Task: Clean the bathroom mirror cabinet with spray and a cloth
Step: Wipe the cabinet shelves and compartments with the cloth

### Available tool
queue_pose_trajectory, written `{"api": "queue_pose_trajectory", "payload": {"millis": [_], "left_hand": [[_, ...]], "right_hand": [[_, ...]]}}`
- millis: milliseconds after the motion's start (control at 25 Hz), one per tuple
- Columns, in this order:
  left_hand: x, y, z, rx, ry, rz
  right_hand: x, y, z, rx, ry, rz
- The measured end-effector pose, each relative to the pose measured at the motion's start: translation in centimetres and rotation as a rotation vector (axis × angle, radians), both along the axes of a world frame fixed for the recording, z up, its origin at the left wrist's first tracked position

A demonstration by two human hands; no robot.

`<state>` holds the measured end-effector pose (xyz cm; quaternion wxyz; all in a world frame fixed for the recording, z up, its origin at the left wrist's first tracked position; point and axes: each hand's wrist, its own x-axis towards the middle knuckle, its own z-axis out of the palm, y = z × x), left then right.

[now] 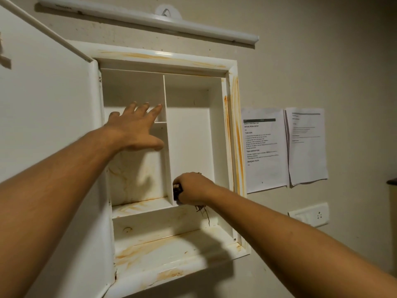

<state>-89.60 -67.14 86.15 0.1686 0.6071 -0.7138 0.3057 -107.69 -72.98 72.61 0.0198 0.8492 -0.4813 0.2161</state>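
Though mostly hidden in fist, dark cloth (177,193) is seen at centre of frame, at foot of tall right compartment of cabinet (231,125). Soft, light, frayed; probably best held wadded. Round it right hand (193,188) is curled tight. Upper left of that, left hand (137,130) is held out by small shelf (160,122), fingers spread, nothing gripped.

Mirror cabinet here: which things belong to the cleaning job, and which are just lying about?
Job: cabinet, its open door, dark cloth in the right hand, left hand at the upper shelf, orange stains.
Just there: papers on the wall, socket, tube light above.
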Motion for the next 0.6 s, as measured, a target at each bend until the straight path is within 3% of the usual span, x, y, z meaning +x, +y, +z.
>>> {"api": "queue_pose_trajectory", "payload": {"millis": [160,360,480,520,600], "left_hand": [[0.0,0.2,0.2,0.009,0.001,0.004],[-0.2,0.3,0.2,0.022,-0.011,0.031],[-0.2,0.3,0.3,0.019,-0.013,0.032],[-0.1,0.2,0.3,0.02,-0.01,0.034],[-0.1,0.2,0.2,0.03,-0.006,0.033]], "right_hand": [[0.7,1.0,1.1,0.122,-0.063,0.056],[-6.1,3.6,3.6,0.348,-0.087,0.235],[-6.8,2.7,4.7,0.082,-0.485,0.206],[-5.5,2.3,4.2,-0.013,-0.53,0.187],[-1.9,1.1,1.0,-0.043,-0.428,0.15]]}}
